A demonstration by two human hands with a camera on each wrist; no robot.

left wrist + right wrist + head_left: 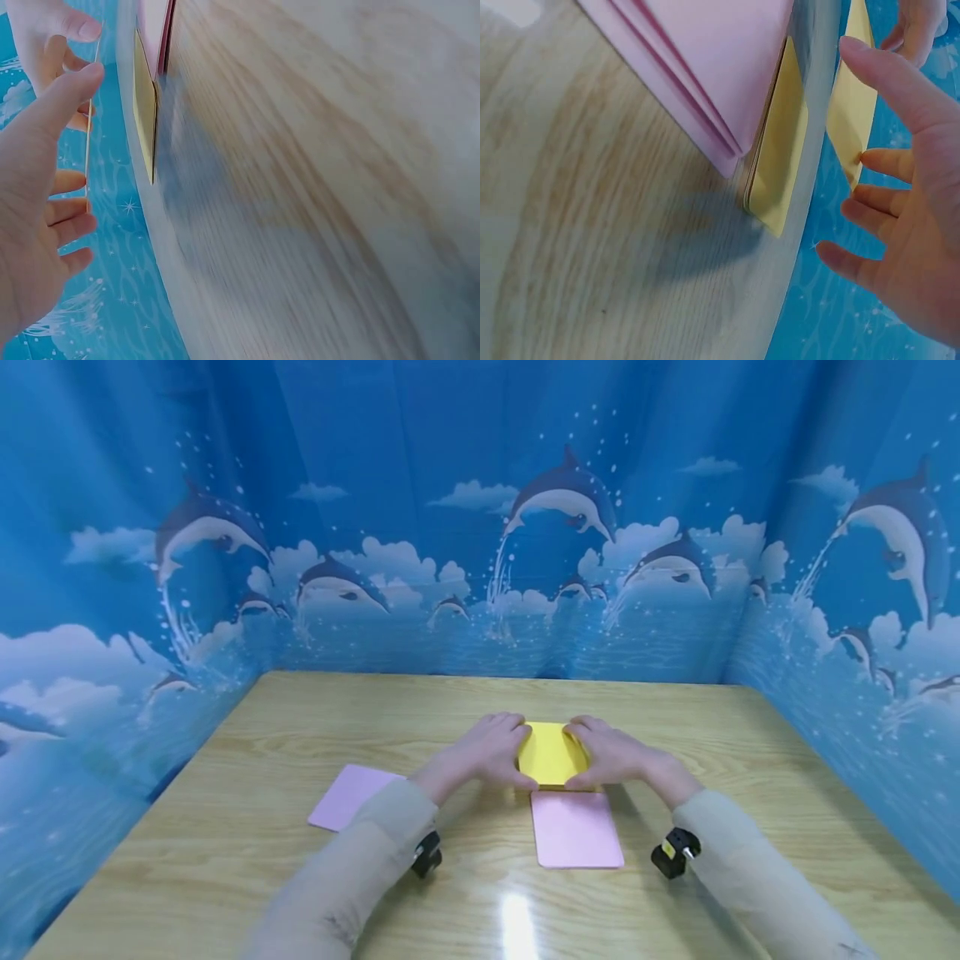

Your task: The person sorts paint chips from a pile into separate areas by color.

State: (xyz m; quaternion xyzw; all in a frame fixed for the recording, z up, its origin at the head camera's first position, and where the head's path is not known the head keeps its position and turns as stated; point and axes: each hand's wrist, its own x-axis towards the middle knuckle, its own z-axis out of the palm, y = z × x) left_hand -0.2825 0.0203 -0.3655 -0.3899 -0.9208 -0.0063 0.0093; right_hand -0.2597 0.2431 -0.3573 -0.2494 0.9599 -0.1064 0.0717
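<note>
A thin yellow card (553, 752) is held level between both hands, raised above the table. My left hand (491, 750) grips its left edge with thumb and fingertips; my right hand (611, 753) has the right edge the same way. Seen from the right wrist, the held card (851, 105) stands apart from a small yellow stack (780, 142) lying on the tabletop. Directly in front of that stack lies a pile of pink cards (576, 828), its layers slightly fanned in the right wrist view.
Another pink card (352, 795) lies to the left, partly covered by my left forearm. The wooden table (225, 860) is bounded at the back and sides by a blue dolphin-print curtain (420, 460). A black wrist camera (675, 853) sits below the right sleeve.
</note>
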